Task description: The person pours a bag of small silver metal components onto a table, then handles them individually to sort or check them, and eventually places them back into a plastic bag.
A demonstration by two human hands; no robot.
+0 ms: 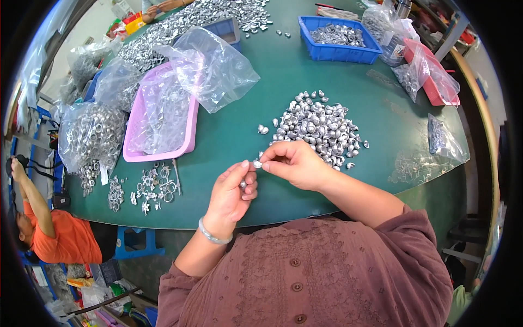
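My left hand [233,191] and my right hand [297,165] meet over the table's near side. Between their fingertips is a small silver metal piece [257,163], rounded and shiny, pinched by both. Another bit of silver metal [243,184] shows in the curled fingers of my left hand; its full shape is hidden. Just beyond my right hand lies a heap of small rounded silver metal pieces [316,126], with a few strays at its edges. A pale bangle [214,233] circles my left wrist.
A pink basket [192,128] with plastic bags stands left, beside a bag of metal rings [92,133]. Loose rings [158,185] lie nearer. A blue tray [341,54] of metal pieces and a red basket [439,82] stand far right. A person in orange [62,240] is at left.
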